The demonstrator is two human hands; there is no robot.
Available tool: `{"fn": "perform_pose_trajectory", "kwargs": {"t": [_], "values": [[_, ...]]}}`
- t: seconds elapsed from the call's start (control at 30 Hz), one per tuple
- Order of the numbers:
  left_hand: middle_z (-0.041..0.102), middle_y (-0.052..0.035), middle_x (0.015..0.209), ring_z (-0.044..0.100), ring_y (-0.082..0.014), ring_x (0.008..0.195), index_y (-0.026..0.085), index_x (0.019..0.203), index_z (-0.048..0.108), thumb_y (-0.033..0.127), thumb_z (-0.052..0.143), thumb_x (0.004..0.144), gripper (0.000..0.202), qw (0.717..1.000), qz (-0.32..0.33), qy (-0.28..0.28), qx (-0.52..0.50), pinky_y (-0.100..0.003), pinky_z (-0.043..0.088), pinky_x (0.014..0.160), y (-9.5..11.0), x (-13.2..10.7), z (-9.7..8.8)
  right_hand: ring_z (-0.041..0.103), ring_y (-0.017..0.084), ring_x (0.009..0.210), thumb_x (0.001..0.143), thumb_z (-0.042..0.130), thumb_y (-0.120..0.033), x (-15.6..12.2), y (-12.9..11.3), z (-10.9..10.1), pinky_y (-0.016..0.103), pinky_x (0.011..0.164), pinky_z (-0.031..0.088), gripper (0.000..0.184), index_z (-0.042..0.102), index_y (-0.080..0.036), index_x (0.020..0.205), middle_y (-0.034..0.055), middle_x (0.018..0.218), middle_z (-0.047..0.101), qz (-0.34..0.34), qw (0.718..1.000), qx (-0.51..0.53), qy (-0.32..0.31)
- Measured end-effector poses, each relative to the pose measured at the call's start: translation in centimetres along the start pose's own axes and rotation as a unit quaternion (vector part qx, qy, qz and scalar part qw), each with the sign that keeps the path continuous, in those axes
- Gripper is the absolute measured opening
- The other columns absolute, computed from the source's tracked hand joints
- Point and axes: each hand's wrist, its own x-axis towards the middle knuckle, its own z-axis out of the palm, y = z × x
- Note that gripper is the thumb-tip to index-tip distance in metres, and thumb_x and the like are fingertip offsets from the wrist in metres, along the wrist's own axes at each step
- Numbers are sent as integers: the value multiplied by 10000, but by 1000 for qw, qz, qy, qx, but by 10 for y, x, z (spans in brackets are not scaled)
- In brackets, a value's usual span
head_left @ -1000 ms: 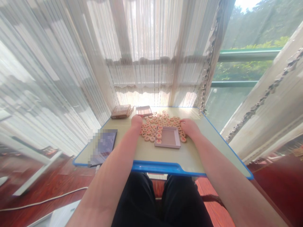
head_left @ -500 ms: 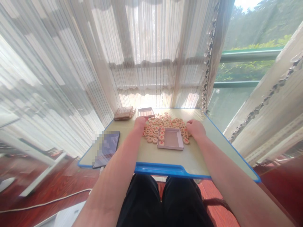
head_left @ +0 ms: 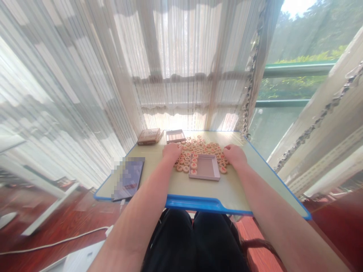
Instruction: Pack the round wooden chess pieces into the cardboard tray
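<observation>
Round wooden Chinese chess pieces (head_left: 204,150) with red and dark characters lie spread across the middle of the folding table (head_left: 181,185). Over the left edge of the spread is my left hand (head_left: 172,151), its fingers curled down among the pieces; what they hold, if anything, is hidden. My right hand (head_left: 236,155) rests at the right edge, fingers bent and closed beside the outer pieces, their tips partly hidden. Between the hands stands a shallow open box (head_left: 207,168). A column of several red-character pieces (head_left: 194,165) lines its left side.
At the back left are a brown flat box (head_left: 149,136) and another shallow tray (head_left: 175,136). A tablet (head_left: 130,179) with a cable lies by the left edge. The table has a blue rim (head_left: 195,203); sheer curtains (head_left: 181,75) hang behind it.
My left hand has moved a little right and nearer, over the left pieces, covering some that showed before. My right hand has stayed nearly still.
</observation>
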Motion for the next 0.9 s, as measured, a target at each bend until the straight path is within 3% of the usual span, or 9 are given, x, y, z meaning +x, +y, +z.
{"fn": "perform_pose_trajectory", "kwargs": {"t": [0.13, 0.4, 0.63, 0.77, 0.9], "values": [[697, -109, 877, 607, -261, 918, 192, 709, 676, 534, 573, 737, 359, 1000, 0, -2, -9, -317, 457, 765, 0, 1, 2, 623, 257, 920, 724, 475, -248, 0, -1, -1, 317, 732, 432, 308, 694, -185, 929, 114, 967, 699, -4, 1000, -2, 3], [692, -76, 955, 592, -248, 944, 220, 855, 661, 490, 566, 757, 303, 1000, 12, 10, -24, -316, 447, 769, 1, 0, 3, 626, 241, 885, 725, 496, -279, 1, 0, 0, 301, 717, 432, 300, 695, -182, 928, 108, 942, 701, -7, 1000, -2, -2], [555, -118, 1220, 524, -276, 1078, 286, 1243, 557, 414, 426, 853, 431, 998, 47, 47, -13, -370, 421, 878, 3, 1, 7, 625, 245, 887, 737, 488, -289, 0, 0, -1, 302, 701, 427, 305, 693, -181, 935, 109, 953, 699, -9, 1000, 0, -2], [572, -99, 1154, 508, -290, 1060, 293, 1096, 659, 447, 440, 843, 368, 998, 64, 19, 15, -390, 423, 875, 6, -2, 9, 625, 257, 887, 741, 480, -309, -1, -1, -2, 319, 700, 424, 305, 691, -195, 929, 101, 942, 701, -4, 1000, -11, -9], [600, -96, 1087, 510, -268, 1024, 238, 995, 692, 413, 450, 845, 335, 995, 87, 35, 22, -354, 427, 856, 8, -3, 10, 627, 259, 890, 739, 485, -307, 0, 0, -2, 314, 696, 421, 299, 697, -190, 916, 109, 935, 702, -9, 1000, -14, -10]]}}
